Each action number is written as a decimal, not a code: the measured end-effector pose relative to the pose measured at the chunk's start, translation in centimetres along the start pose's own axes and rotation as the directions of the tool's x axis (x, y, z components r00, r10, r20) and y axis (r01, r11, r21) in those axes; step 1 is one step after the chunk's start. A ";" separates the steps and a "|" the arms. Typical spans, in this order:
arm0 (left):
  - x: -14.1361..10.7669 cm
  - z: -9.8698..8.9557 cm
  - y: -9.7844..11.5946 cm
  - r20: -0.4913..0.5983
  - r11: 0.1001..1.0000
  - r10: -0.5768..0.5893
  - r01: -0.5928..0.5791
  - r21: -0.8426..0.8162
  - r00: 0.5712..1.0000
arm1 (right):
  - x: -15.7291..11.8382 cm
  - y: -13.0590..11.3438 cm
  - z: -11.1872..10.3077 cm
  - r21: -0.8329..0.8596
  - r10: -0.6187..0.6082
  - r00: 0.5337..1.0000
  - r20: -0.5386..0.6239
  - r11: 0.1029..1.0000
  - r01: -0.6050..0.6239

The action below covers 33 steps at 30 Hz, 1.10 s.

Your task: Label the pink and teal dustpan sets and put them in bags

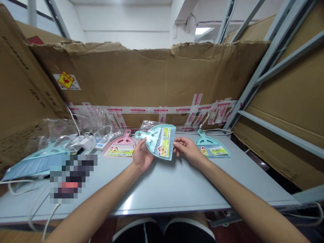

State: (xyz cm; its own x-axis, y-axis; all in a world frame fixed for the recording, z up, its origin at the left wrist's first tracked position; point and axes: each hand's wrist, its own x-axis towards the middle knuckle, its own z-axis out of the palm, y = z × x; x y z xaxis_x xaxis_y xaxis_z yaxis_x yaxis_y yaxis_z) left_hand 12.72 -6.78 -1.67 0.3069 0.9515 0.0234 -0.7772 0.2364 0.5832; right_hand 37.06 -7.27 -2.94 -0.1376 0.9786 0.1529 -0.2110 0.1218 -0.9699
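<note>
My left hand (142, 156) grips a mint-green dustpan and brush set (155, 139) just above the table, its handle pointing left. A yellow-green and white label lies across the blue-grey bristles. At the set's right edge, my right hand (187, 151) pinches with thumb and fingers; its other fingers are curled. Behind my left hand lies a pink dustpan and brush set (123, 141) with white bristles and a label. Beyond my right hand rests another mint-green dustpan and brush set (212, 142), also labelled.
On the left lie a larger mint dustpan (48, 148) with blue bristles, clear plastic wrap (59, 126), a power strip (102, 143) and white cables (31, 209). A blurred-out object (73, 179) is near them. A cardboard wall (152, 77) and metal frame (260, 72) border the grey table (177, 192).
</note>
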 end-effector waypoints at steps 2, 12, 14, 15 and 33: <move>0.0 0.0 -0.1 -0.003 1.000 -0.004 0.004 -0.013 1.000 | -0.1 0.0 0.1 0.044 0.044 0.999 0.021 0.998 -0.045; -0.2 -0.3 -0.6 -0.014 0.998 -0.058 0.059 0.032 0.998 | -0.2 0.3 -0.2 0.192 0.235 0.966 0.109 0.948 -0.253; -0.2 -0.4 -0.8 -0.028 0.997 -0.057 0.059 0.054 0.998 | -0.1 0.6 -0.4 0.217 0.241 0.966 0.097 0.942 -0.257; -0.2 -0.4 -0.8 -0.037 0.996 -0.060 0.063 0.068 0.997 | 0.0 0.7 -0.4 0.229 0.244 0.966 0.086 0.939 -0.257; -0.3 -0.6 -1.3 0.033 0.946 -0.159 0.143 0.292 0.987 | -0.6 -0.4 0.4 0.215 0.216 0.975 0.047 0.951 -0.221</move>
State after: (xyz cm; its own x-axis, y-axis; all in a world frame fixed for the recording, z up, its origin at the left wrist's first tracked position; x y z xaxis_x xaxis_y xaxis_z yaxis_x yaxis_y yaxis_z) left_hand 13.31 -7.29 -2.91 0.4446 0.8947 -0.0430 -0.5310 0.3019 0.7918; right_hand 36.83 -7.93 -2.53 -0.2255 0.9729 -0.0511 -0.3788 -0.1359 -0.9155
